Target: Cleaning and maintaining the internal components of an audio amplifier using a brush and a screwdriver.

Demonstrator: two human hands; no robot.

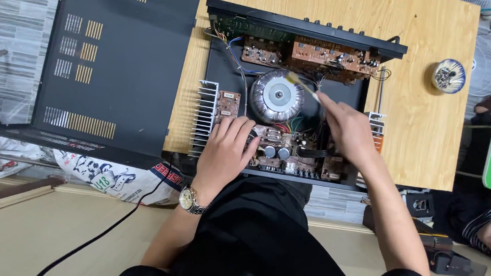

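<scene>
An opened black amplifier chassis [225, 70] lies on a wooden table [425, 136]. Inside it are brown circuit boards [311, 53], a round silver toroidal transformer [277, 95] and finned heat sinks [204, 116]. My left hand [227, 151], with a wristwatch, rests flat on the boards at the chassis's near left. My right hand [347, 129] holds a thin yellow-handled tool [301, 85] whose tip points over the transformer's upper right edge.
The amplifier's black vented cover [109, 63] lies to the left, hanging over the table edge. A small round bowl [448, 76] of small parts stands at the right. Another person's sleeve [484, 226] shows at the lower right. A black cable [112, 226] crosses the floor.
</scene>
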